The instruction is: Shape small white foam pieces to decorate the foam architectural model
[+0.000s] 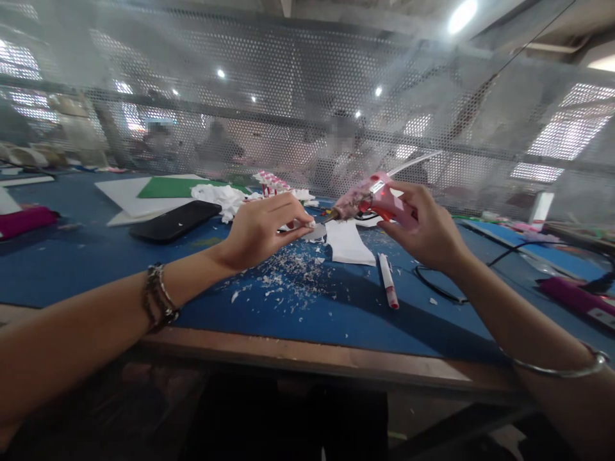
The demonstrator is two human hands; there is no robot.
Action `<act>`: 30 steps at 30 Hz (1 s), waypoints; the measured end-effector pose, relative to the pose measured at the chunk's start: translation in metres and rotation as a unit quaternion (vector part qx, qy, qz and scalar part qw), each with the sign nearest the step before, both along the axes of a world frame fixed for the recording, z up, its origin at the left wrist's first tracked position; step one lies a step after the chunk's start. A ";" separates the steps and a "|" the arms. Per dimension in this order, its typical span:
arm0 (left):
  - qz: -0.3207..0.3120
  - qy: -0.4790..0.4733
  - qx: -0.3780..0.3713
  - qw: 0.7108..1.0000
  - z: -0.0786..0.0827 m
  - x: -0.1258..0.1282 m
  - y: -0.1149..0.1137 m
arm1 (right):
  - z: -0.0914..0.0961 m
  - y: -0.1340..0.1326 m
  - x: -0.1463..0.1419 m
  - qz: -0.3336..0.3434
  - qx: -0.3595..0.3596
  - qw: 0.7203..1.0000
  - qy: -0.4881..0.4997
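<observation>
My right hand is wrapped round the handle of a pink glue gun, with a clear glue stick poking out of its back. The gun's nozzle points left, close to the fingertips of my left hand. Those fingers pinch a small white piece, whose exact shape is hard to make out. Below the nozzle lies a cut sheet of white paper. A white and red marker rests on the blue table top, and white scraps are scattered under my left hand.
A black phone and green and white sheets lie to the left. Crumpled white paper sits behind my left hand. The black cord loops on the right, near a purple case. A perforated screen stands behind the table.
</observation>
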State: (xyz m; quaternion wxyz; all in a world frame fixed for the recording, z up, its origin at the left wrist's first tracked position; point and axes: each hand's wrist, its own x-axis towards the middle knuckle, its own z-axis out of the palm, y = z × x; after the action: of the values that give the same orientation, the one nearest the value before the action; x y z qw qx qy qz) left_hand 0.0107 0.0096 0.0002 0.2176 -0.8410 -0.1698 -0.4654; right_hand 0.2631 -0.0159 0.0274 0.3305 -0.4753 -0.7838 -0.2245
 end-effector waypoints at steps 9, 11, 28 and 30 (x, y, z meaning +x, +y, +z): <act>0.002 -0.003 0.008 1.000 0.000 0.001 -0.001 | -0.001 -0.001 -0.002 -0.010 0.002 1.000 -0.005; 0.003 -0.004 0.010 1.000 0.000 0.001 -0.001 | 0.000 -0.003 -0.002 -0.012 0.003 1.000 -0.005; 0.008 -0.008 0.009 1.000 0.000 0.001 -0.002 | 0.000 -0.004 -0.002 -0.026 0.011 0.999 -0.020; 0.005 -0.013 0.010 1.000 0.000 0.001 -0.002 | 0.001 -0.004 -0.002 -0.026 0.007 0.999 -0.019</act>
State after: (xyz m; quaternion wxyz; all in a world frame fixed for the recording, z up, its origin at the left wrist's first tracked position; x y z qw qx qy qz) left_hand 0.0121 0.0077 0.0002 0.2258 -0.8320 -0.1725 -0.4764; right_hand 0.2616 -0.0200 0.0281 0.3131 -0.4889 -0.7755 -0.2479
